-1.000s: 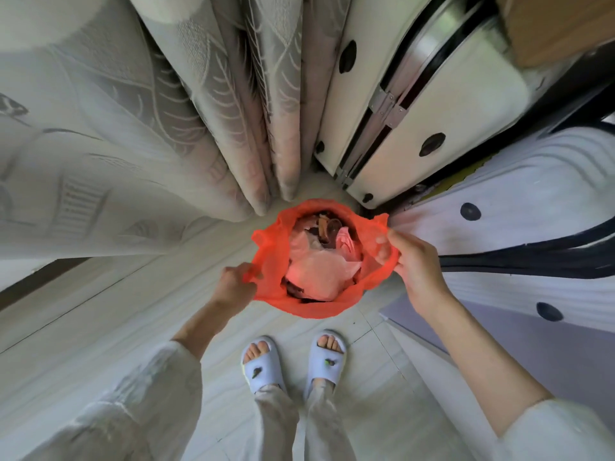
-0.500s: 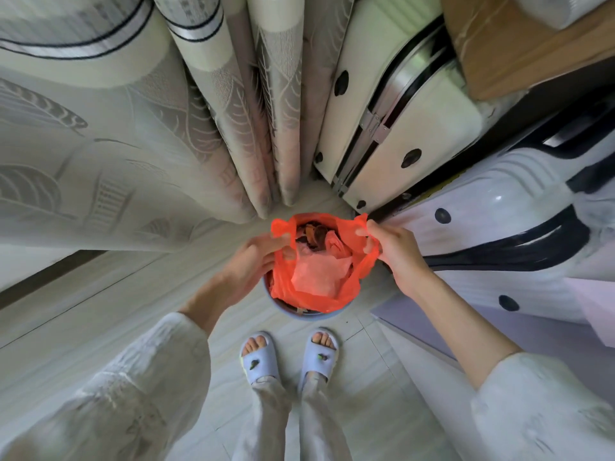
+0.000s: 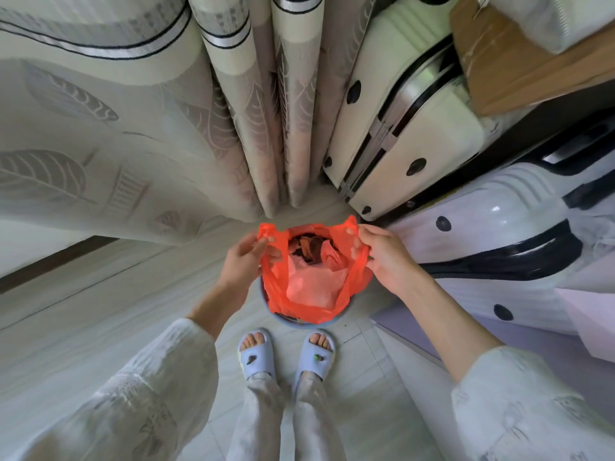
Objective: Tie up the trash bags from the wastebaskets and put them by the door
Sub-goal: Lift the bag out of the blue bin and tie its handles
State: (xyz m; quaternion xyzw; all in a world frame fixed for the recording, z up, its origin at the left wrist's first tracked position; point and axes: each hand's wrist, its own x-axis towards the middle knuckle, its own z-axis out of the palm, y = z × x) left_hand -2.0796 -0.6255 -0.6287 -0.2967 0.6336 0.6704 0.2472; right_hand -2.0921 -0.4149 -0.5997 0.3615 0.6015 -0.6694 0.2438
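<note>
Leaf-patterned curtains [image 3: 139, 134] hang at the left, a cream suitcase [image 3: 409, 138] stands on the right. On the floor between them, an orange trash bag [image 3: 309, 287] sits in a blue wastebasket [image 3: 289, 319]. The left hand [image 3: 244, 264] and right hand [image 3: 382, 257] each pinch a bag handle, fingers curled round the plastic.
</note>
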